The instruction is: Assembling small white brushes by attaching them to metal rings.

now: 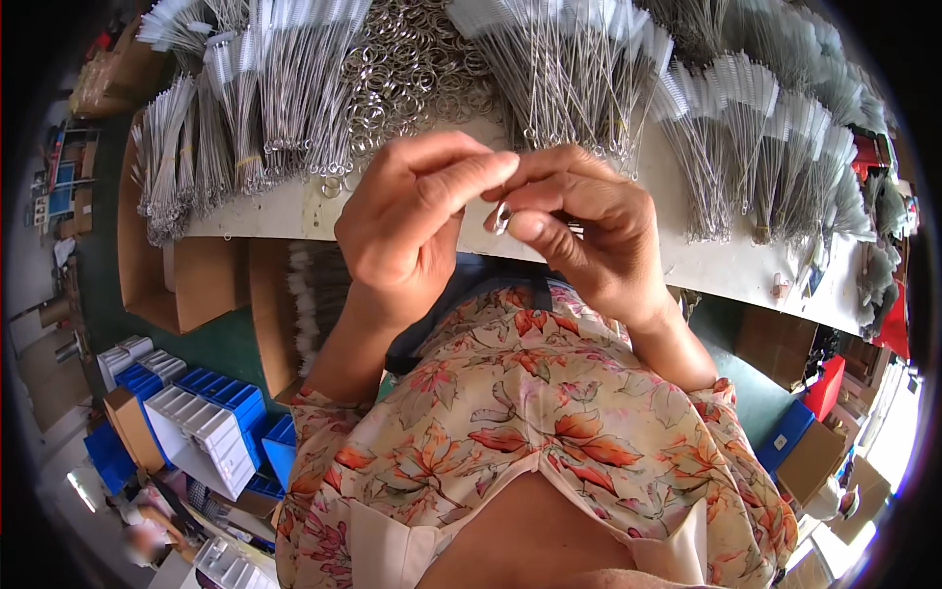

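Both my hands are raised in front of me at the table's near edge, fingertips meeting. A shiny metal ring is pinched between the thumb and fingers of my right hand. My left hand is closed, its thumb and index finger pressed together against the right fingertips; whatever it grips there is hidden. Just beyond the hands lies a pile of loose metal rings. Bundles of wire brushes with pale bristles and looped ends flank it, one large bundle on the right and another on the left.
More brush bundles cover the pale table to the right, and others hang over its left edge. Below on the left stand an open cardboard box and blue and white plastic bins. Another box sits low at right.
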The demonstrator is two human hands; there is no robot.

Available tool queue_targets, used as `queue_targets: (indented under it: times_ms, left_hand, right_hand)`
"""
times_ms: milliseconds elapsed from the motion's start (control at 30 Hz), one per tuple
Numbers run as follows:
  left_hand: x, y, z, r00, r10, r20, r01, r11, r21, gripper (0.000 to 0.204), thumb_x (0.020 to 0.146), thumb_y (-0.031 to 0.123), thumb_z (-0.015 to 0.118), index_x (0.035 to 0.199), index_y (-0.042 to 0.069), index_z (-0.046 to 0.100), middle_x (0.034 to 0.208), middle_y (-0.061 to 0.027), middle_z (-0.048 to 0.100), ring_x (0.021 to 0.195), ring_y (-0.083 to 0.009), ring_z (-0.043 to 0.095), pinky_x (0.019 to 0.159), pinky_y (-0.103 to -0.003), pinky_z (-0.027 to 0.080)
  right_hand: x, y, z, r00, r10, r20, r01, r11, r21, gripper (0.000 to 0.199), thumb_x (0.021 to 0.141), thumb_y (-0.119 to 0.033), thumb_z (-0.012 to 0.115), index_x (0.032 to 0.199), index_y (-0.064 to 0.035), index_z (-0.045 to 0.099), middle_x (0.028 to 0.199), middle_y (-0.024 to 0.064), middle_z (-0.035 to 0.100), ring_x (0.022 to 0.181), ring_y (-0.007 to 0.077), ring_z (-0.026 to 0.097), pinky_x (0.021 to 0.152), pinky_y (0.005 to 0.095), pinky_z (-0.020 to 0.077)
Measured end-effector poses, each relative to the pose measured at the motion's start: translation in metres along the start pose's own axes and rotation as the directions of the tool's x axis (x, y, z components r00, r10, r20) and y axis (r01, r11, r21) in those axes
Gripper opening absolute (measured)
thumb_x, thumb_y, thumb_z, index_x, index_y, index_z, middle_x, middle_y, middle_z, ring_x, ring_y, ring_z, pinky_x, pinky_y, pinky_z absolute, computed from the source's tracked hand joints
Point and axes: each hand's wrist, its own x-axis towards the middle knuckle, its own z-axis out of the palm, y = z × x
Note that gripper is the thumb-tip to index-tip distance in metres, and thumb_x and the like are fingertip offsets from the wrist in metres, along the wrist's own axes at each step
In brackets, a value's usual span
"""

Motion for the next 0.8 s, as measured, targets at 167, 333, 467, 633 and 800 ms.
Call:
queue_targets:
  times_ms: [167,333,467,633,800]
  left_hand:
    - [0.001,-0.002,-0.015,0.67,-0.537,0.512,0.661,0.12,-0.741,0.02,0.087,0.012,0.057,0.102,0.0,0.056,0.091,-0.01,0.06,0.076,-0.0113,0.058,0.064,-0.021,0.049]
    - [0.013,-0.009,-0.034,0.59,-0.461,0.663,0.784,0.131,-0.606,0.02,0.086,0.009,0.058,0.101,-0.003,0.056,0.095,-0.0119,0.061,0.084,-0.0145,0.06,0.072,-0.026,0.052]
    - [0.02,0.0,-0.048,0.549,-0.465,0.695,0.827,0.421,-0.371,0.019,0.084,-0.001,0.053,0.102,-0.005,0.055,0.092,-0.0127,0.062,0.088,-0.0163,0.06,0.077,-0.029,0.052]
    - [0.02,0.036,-0.045,0.751,-0.568,0.336,0.659,0.671,-0.34,0.018,0.081,-0.004,0.051,0.098,-0.008,0.056,0.092,-0.0139,0.061,0.085,-0.0153,0.059,0.077,-0.026,0.047]
    - [0.022,0.027,-0.049,0.772,-0.463,0.435,0.626,0.671,-0.397,0.017,0.085,0.002,0.05,0.097,-0.007,0.057,0.093,-0.0188,0.061,0.089,-0.0211,0.059,0.08,-0.031,0.047]
  right_hand:
    - [0.001,0.002,0.003,0.927,-0.371,0.058,0.369,0.871,-0.324,0.015,0.066,-0.003,0.068,0.08,0.0008,0.065,0.089,0.006,0.061,0.069,0.0165,0.06,0.057,0.0256,0.0484]
    - [0.006,0.01,-0.002,0.723,-0.639,0.263,0.642,0.48,-0.598,0.024,0.052,-0.006,0.07,0.076,-0.0032,0.066,0.086,-0.0003,0.061,0.048,0.0089,0.047,0.04,0.0221,0.0385]
    - [0.0,0.009,-0.005,0.783,-0.47,0.409,0.614,0.472,-0.633,0.024,0.052,-0.006,0.071,0.075,-0.0044,0.066,0.084,-0.0027,0.061,0.049,0.008,0.047,0.04,0.0228,0.0386]
    - [0.005,0.006,0.007,0.761,-0.592,0.265,0.637,0.605,-0.477,0.021,0.053,-0.005,0.072,0.073,-0.0035,0.065,0.081,-0.003,0.059,0.048,0.0088,0.047,0.039,0.023,0.0384]
    - [0.009,0.01,0.009,0.71,-0.668,0.222,0.665,0.532,-0.524,0.024,0.056,-0.005,0.072,0.079,-0.0046,0.065,0.074,-0.0033,0.058,0.048,0.0077,0.047,0.039,0.0229,0.0372]
